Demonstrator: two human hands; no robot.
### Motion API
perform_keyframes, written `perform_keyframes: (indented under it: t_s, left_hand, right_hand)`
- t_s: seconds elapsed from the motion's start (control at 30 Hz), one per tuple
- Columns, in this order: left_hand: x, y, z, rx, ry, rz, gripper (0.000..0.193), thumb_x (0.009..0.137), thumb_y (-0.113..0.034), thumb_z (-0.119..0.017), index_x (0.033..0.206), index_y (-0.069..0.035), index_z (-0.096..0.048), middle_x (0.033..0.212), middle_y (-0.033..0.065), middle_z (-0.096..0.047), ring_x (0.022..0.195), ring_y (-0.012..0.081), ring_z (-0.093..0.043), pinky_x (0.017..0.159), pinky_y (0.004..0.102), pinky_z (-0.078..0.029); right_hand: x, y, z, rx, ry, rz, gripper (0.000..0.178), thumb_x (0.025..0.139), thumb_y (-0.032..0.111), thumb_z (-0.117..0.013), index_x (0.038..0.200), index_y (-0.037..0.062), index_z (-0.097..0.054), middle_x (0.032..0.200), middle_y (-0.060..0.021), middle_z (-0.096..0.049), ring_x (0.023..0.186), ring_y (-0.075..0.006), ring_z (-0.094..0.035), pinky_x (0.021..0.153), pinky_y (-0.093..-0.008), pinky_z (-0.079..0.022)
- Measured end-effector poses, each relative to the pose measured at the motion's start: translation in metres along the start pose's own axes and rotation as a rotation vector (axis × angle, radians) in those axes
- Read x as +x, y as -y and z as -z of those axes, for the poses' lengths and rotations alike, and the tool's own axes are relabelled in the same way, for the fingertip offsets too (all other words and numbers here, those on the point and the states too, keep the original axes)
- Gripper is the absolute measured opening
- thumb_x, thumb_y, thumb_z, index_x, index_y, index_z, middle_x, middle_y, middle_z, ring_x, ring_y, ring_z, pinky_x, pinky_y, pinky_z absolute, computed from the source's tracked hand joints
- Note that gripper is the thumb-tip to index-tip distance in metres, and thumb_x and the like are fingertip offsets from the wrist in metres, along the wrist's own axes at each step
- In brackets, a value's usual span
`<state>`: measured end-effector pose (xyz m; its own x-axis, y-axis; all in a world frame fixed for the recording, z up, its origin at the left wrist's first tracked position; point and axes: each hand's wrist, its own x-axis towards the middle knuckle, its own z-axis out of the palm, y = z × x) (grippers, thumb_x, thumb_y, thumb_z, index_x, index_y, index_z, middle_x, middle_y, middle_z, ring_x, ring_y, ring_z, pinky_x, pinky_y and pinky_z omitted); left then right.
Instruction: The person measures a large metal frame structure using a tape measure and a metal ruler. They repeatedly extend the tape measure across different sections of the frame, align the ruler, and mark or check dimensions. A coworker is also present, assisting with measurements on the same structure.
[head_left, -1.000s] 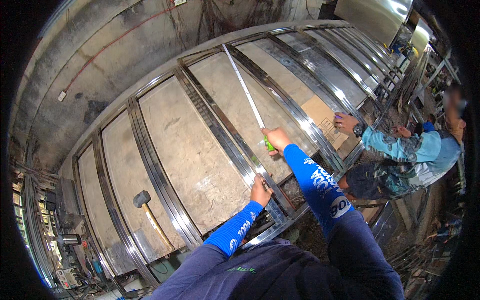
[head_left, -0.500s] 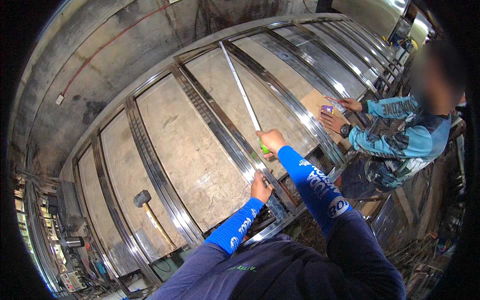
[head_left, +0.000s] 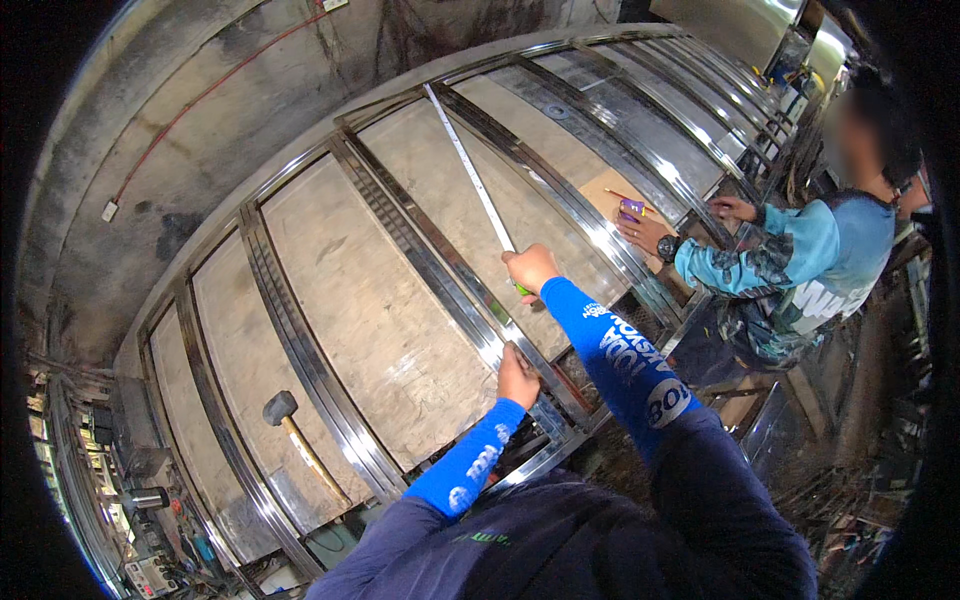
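My right hand [head_left: 530, 268] is closed around a green tape measure [head_left: 521, 291], mostly hidden by the fingers. Its pale blade [head_left: 470, 170] runs out straight to the far rail of a shiny metal frame [head_left: 300, 340]. Lower down, my left hand [head_left: 517, 378] grips the near end of a metal tube [head_left: 440, 265] in the frame, with its fingertips partly hidden. To the right, a co-worker's hand [head_left: 645, 237] lies by a purple object [head_left: 632, 210] on a brown board [head_left: 600, 188]. A thin reddish pencil-like stick [head_left: 628, 198] rests there too.
A black-headed mallet [head_left: 300, 440] lies between tubes at the left. The co-worker [head_left: 790, 250] crouches along the frame's right side. A concrete wall [head_left: 230, 130] rises behind. Power tools and a control box [head_left: 152, 577] stand at the lower left.
The co-worker's farther hand has let go of the reddish stick, which now lies on the board, and has drawn back right. My hands keep their holds; the view has shifted slightly.
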<state>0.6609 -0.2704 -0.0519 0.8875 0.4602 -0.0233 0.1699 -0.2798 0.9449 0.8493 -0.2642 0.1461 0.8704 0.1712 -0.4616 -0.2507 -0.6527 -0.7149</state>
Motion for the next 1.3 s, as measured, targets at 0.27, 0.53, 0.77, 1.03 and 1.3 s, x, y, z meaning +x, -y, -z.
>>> perform_keyframes:
  t_s: [0.27, 0.53, 0.77, 1.03, 1.3]
  left_hand:
    - [0.045, -0.051, 0.054, 0.449, 0.38, 0.183, 0.044, 0.088, -0.036, -0.069, 0.1, 0.006, -0.063, 0.082, 0.0242, -0.069, 0.075, 0.0392, -0.069, 0.075, 0.0487, -0.055]
    - [0.047, -0.055, 0.043, 0.79, 0.156, -0.241, 0.061, 0.09, -0.044, -0.065, 0.135, -0.003, -0.059, 0.148, 0.0232, -0.049, 0.145, 0.0381, -0.038, 0.118, 0.0582, -0.029]
    - [0.048, -0.029, 0.03, 0.822, 0.113, -0.301, 0.067, 0.091, -0.044, -0.062, 0.142, -0.002, -0.053, 0.159, 0.0215, -0.038, 0.155, 0.0352, -0.024, 0.124, 0.0654, -0.009]
    - [0.049, -0.029, 0.032, 0.688, 0.14, -0.207, 0.07, 0.088, -0.048, -0.061, 0.143, -0.004, -0.058, 0.161, 0.0244, -0.037, 0.155, 0.039, -0.024, 0.124, 0.0652, -0.005]
    - [0.067, -0.049, 0.038, 0.793, 0.063, -0.329, 0.049, 0.085, -0.037, -0.064, 0.12, -0.004, -0.07, 0.152, 0.0204, -0.049, 0.154, 0.0362, -0.025, 0.125, 0.0629, -0.007]
  right_hand:
    - [0.006, 0.001, -0.007, -0.023, 0.058, -0.026, 0.054, 0.09, 0.038, -0.065, 0.105, -0.0131, -0.071, 0.093, -0.0267, -0.074, 0.074, -0.0364, -0.075, 0.054, -0.0418, -0.064]
    - [0.011, -0.006, -0.013, -0.028, 0.0, -0.019, 0.054, 0.091, 0.04, -0.065, 0.098, -0.013, -0.071, 0.085, -0.0268, -0.072, 0.069, -0.0368, -0.074, 0.052, -0.0427, -0.062]
    - [0.022, -0.021, -0.027, -0.092, -0.083, 0.011, 0.055, 0.092, 0.042, -0.065, 0.086, -0.0129, -0.07, 0.073, -0.0261, -0.07, 0.057, -0.036, -0.072, 0.045, -0.0432, -0.058]
    - [0.017, -0.046, -0.034, -0.258, -0.127, 0.035, 0.052, 0.089, 0.051, -0.067, 0.108, 0.0042, -0.077, 0.103, -0.0233, -0.075, 0.1, -0.0406, -0.073, 0.089, -0.0517, -0.057]
    - [-0.05, -0.18, 0.019, 0.186, -0.292, 0.406, 0.068, 0.089, 0.034, -0.076, 0.144, 0.0088, -0.045, 0.099, -0.0184, -0.072, 0.091, -0.0371, -0.071, 0.078, -0.045, -0.056]
